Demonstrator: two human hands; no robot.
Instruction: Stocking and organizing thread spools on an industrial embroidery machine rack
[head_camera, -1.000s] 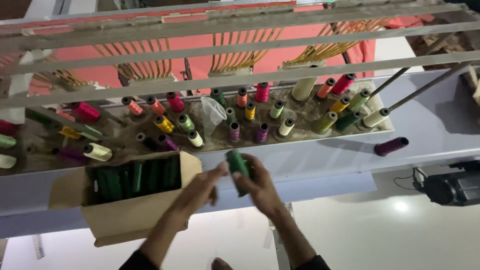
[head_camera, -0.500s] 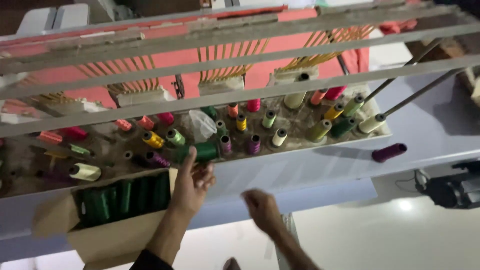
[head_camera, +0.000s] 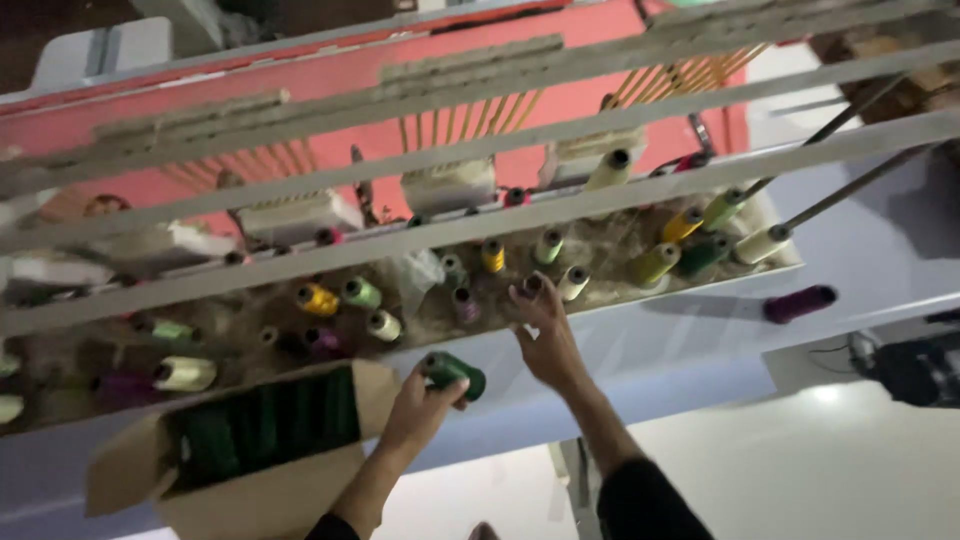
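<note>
My left hand grips a dark green thread spool just above the grey machine ledge, beside an open cardboard box filled with several more green spools. My right hand reaches up to the spool tray, its fingertips around a dark spool standing there. Whether it is lifted off the tray I cannot tell. Around it stand several spools in yellow, green, cream and pink.
Grey metal bars cross above the tray, with a red machine body behind. A purple spool lies alone on the grey ledge at right. A black device sits lower right over a white floor.
My left hand has drawn back from the tray holding the green spool near the box. My right hand has risen from below the ledge to a dark spool in the tray.
</note>
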